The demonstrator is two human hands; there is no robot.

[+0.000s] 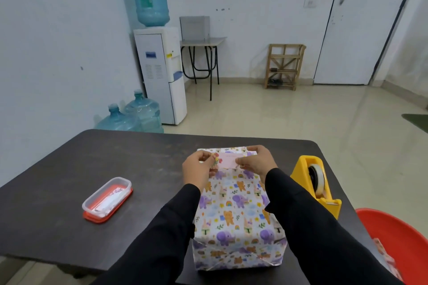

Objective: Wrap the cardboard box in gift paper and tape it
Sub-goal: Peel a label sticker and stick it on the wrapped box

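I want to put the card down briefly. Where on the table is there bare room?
Bare table for the card lies left, between the plastic container and the wrapped box, and along the far edge behind the box. The right is crowded: the tape dispenser stands close beside the box.

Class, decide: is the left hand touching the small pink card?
Touching. The head view shows the left hand pinching the pink card at its left end.

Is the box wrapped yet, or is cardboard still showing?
Wrapped: patterned gift paper covers its top and folded near end; no cardboard shows. Far end: cannot tell.
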